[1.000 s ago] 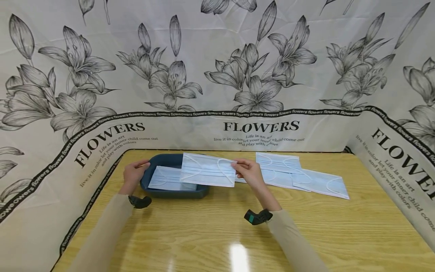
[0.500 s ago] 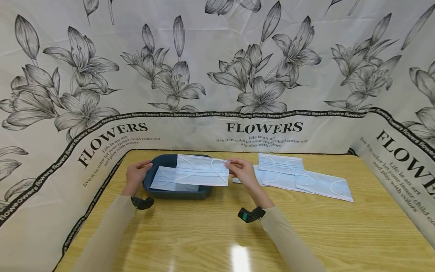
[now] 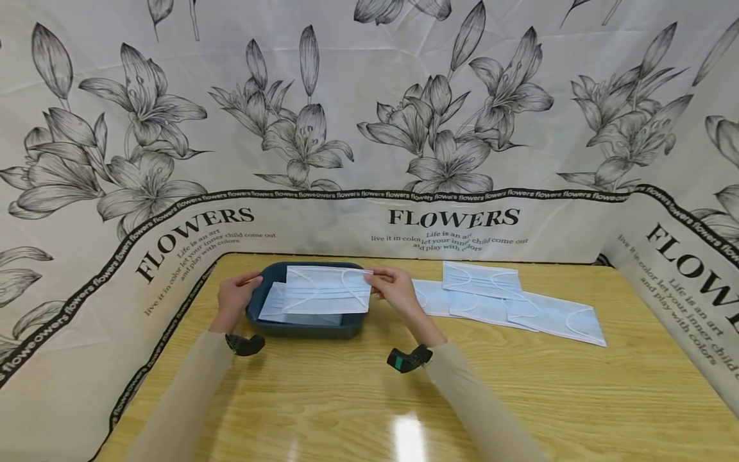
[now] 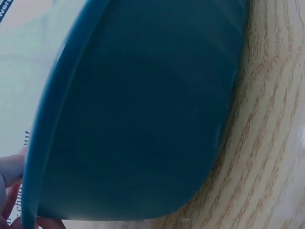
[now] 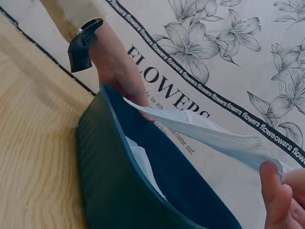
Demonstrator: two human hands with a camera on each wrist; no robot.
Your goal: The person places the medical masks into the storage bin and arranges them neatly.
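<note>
A blue-teal plastic basin (image 3: 306, 330) stands on the table at the left in the head view. My left hand (image 3: 235, 297) grips its left rim; in the left wrist view fingers (image 4: 12, 169) show on both sides of the rim (image 4: 45, 124). A light blue face mask (image 3: 328, 290) spreads flat over the basin, its right upper corner pinched by my right hand (image 3: 397, 296). From the right wrist, this mask (image 5: 205, 131) hangs above the opening, seen nearly edge-on, with thumb and finger (image 5: 271, 181) at its corner. Another mask (image 3: 272, 305) lies inside the basin, partly covered.
Several more face masks (image 3: 491, 301) lie overlapping on the table right of the basin, ear loops showing. A flower-printed cloth (image 3: 323, 224) closes off the back and both sides of the wooden table (image 3: 323, 398). Each wrist wears a black camera mount (image 3: 410, 359).
My right hand has carried the pinched mask leftward, from overhanging the basin's right edge to over its opening. The left hand keeps its grip on the rim.
</note>
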